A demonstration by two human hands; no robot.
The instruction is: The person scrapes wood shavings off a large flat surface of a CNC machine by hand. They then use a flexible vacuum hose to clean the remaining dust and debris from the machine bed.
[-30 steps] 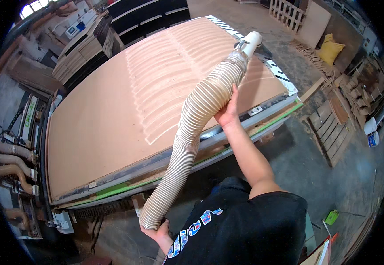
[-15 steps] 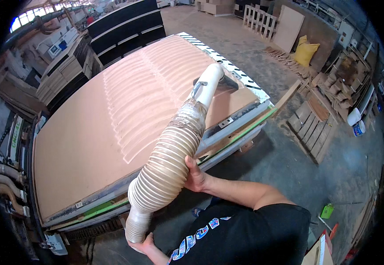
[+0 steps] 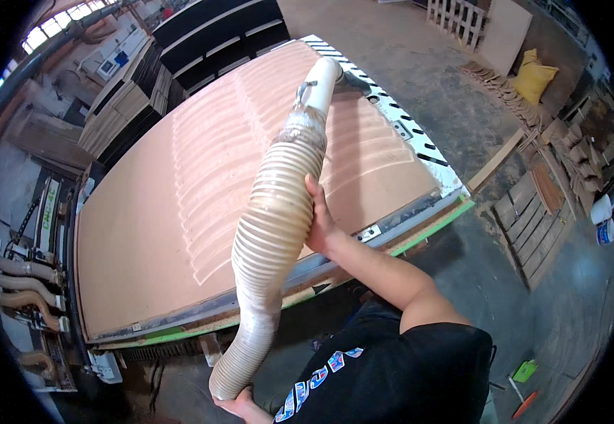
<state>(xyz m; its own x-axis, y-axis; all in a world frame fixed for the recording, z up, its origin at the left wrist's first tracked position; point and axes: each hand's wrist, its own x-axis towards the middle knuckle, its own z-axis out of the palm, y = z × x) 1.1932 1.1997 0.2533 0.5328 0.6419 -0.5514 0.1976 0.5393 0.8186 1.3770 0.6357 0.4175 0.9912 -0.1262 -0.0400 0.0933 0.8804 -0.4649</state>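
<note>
A thick ribbed suction hose [image 3: 268,219], whitish and translucent, stretches from the lower edge out over a large flat board [image 3: 134,265]. Tape joins it to a white pipe [image 3: 319,88] with a dark nozzle head [image 3: 353,81] at the board's far right edge. My right hand [image 3: 323,220] presses against the hose's right side, thumb up, its other fingers hidden behind the hose. Low down, my left hand [image 3: 236,405] cups the hose's near bend from beneath, its fingers partly hidden. Pale dust ridges [image 3: 215,162] run in curved rows across the board.
A white slotted strip [image 3: 392,116] borders the board's far right side. Dark stacked panels [image 3: 219,35] stand behind it. On the floor to the right lie a wooden pallet [image 3: 529,219] and a yellow sack [image 3: 533,78]. Pipes [image 3: 31,283] line the left side.
The hose and its nozzle have been pushed farther away along the board's right side, and the hose now stretches straighter. My right hand has moved forward with it. The view has shifted slightly.
</note>
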